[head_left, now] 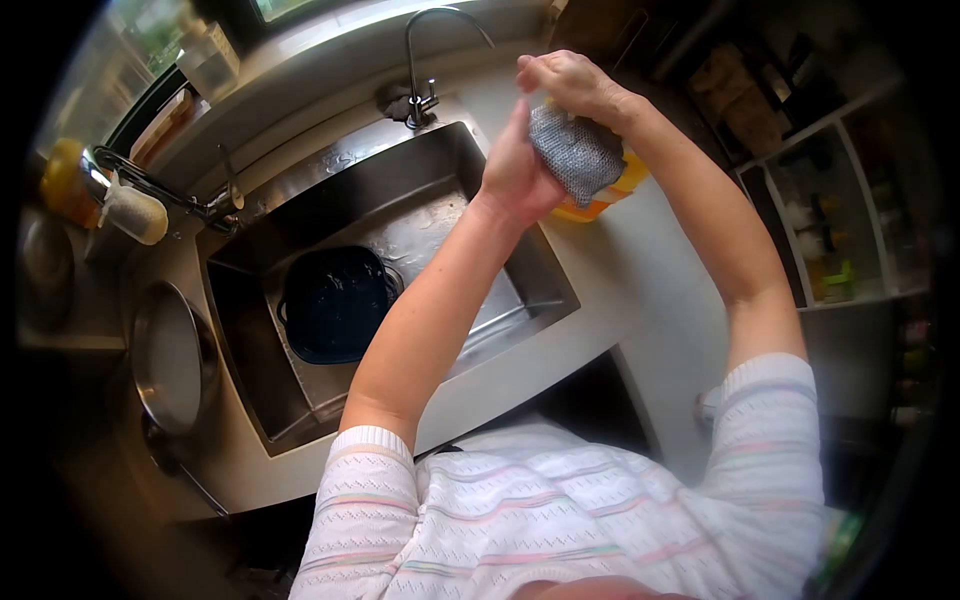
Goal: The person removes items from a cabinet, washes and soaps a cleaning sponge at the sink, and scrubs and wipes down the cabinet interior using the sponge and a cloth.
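Observation:
A grey woven scrubbing cloth (578, 155) lies on the palm and fingers of my left hand (520, 175), above the counter to the right of the sink. My right hand (572, 82) is just above the cloth, its fingers bent and pressed together; whether something small is between them cannot be made out. Behind the cloth, a yellow and orange object (625, 185) shows in part on the counter. In the steel sink (440, 200) a dark blue square dish with handles (338, 305) sits at the left, wet inside.
A thin curved tap (412, 70) stands behind the sink, a second faucet (215, 205) at its left corner. A round metal pan (170, 358) is on the left counter (280, 470). Shelves (830, 210) with several items are at the right.

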### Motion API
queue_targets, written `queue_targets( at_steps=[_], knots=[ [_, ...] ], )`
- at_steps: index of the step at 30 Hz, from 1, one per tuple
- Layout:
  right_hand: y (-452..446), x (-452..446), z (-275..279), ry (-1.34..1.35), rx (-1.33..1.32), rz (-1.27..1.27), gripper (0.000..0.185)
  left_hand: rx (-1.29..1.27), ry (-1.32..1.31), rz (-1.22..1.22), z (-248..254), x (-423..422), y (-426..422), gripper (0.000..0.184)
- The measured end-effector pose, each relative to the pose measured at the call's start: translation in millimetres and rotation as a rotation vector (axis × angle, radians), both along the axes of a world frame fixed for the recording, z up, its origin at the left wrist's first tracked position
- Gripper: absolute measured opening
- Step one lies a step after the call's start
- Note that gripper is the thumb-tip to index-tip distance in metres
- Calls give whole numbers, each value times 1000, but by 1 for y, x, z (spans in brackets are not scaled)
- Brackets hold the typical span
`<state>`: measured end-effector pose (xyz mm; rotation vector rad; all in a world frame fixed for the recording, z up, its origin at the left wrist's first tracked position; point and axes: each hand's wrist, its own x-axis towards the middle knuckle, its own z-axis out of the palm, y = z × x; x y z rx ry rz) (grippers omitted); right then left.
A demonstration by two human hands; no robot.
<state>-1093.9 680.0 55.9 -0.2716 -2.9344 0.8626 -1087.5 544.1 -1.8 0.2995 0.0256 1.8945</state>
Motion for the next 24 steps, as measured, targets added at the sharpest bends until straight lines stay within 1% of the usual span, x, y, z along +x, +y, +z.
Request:
queue_targets(
  at_steps=[3,6,7,8,9,10,11,12,13,14,16,17,18,19,21,23,24],
  knots=[
    [-6,3,9,-83,-62,-35,49,-20,-4,6,0,3,-4,53],
    [10,-4,-2,53,125,-14,51,-131,43,52,0,3,-22,49],
    [12,0,0,98,175,5,55,-182,66,79,-2,4,-31,48],
    [-1,10,15,290,247,-5,50,-234,86,108,-4,3,-41,46],
    [-9,20,23,490,162,-14,42,-263,89,153,-8,1,-50,45],
    [-30,39,37,554,69,-64,33,-297,91,196,-13,0,-59,44],
    [-46,54,32,779,-95,-26,28,-333,92,233,-19,-1,-70,43],
    [-62,74,25,808,-153,-65,25,-258,99,210,-30,-5,-79,41],
    [-72,86,-4,777,-217,-131,31,-270,61,218,-36,-7,-88,41],
    [-83,91,-42,663,-510,-189,39,-276,25,226,-41,-8,-97,41],
    [-103,100,-100,129,-811,-370,48,-267,-5,209,-51,-6,-111,40],
    [-116,99,-110,28,-1092,-345,48,-299,17,234,-59,-7,-115,40],
    [-127,96,-124,85,-1150,-348,45,-331,36,251,-68,-6,-119,39],
    [-137,91,-138,144,-1080,-384,36,-361,52,264,-77,-4,-122,39],
    [-152,90,-163,199,-1030,-455,26,-447,106,311,-97,-4,-127,39],
    [-175,91,-164,297,-1132,-498,20,-512,147,334,-112,-4,-135,39],
    [-187,92,-166,349,-1179,-520,18,-514,123,283,-115,-1,-142,40]
  ],
)
